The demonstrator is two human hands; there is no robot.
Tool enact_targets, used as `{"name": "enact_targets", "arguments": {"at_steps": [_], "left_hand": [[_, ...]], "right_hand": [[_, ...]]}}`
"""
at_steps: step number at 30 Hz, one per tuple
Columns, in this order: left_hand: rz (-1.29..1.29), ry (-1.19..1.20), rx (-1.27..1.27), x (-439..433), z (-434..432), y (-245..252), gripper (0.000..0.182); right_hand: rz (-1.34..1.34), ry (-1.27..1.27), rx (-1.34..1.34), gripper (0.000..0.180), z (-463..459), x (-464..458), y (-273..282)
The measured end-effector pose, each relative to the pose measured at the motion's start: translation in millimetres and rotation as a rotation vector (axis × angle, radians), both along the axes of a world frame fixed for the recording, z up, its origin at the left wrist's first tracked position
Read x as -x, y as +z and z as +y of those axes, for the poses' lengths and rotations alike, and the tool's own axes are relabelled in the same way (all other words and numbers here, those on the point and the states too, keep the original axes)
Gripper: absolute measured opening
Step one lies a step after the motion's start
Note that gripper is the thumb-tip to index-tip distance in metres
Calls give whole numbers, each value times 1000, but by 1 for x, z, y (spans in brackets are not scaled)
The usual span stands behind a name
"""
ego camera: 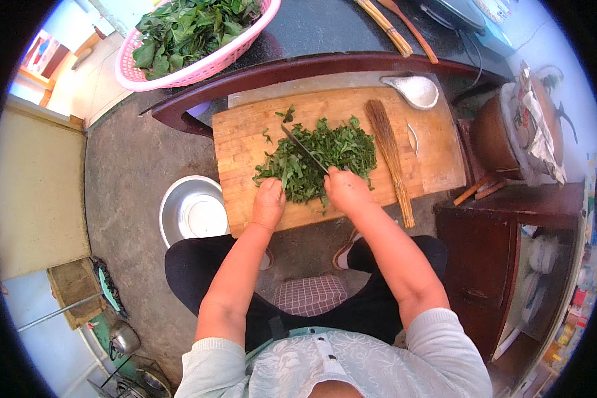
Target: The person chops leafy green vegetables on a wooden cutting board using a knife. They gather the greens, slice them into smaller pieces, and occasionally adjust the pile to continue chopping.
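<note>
A spread heap of chopped leafy greens [346, 147] covers the middle of a wooden cutting board [239, 149]. My right hand [347, 189] grips a kitchen knife [306, 149] at its near end; the handle is hidden in my fist. The blade points up and to the left, edge-on, across the greens. At the heap's lower left edge, my left hand [269, 199] has its fingers curled against the leaves. Whether it pinches any of them cannot be told. A few loose leaf pieces [287, 114] lie apart near the board's far side.
A twig brush [390, 154] lies along the board's right part, with a metal scoop [419, 92] beyond it. A metal basin [199, 209] stands on the floor at left. On the dark table [308, 30], a pink plastic basket [199, 77] holds leafy greens. A wooden cabinet [477, 258] stands right.
</note>
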State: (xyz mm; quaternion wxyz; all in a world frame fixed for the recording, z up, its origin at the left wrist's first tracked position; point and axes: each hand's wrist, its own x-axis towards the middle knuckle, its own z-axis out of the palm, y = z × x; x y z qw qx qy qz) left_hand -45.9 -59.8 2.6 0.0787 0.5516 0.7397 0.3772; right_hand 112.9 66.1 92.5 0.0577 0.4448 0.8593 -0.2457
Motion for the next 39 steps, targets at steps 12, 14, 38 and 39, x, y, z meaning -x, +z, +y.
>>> {"name": "enact_targets", "arguments": {"at_steps": [12, 14, 38, 39], "left_hand": [[-135, 77, 196, 3, -11, 38, 8], [-121, 76, 333, 7, -10, 58, 7], [-244, -242, 544, -1, -68, 119, 16], [-255, -236, 572, -1, -67, 119, 17]], "right_hand": [[122, -151, -70, 24, 6, -7, -5], [70, -86, -56, 24, 6, -7, 0], [81, 17, -17, 21, -26, 21, -7], [125, -3, -34, 22, -24, 19, -8]]}}
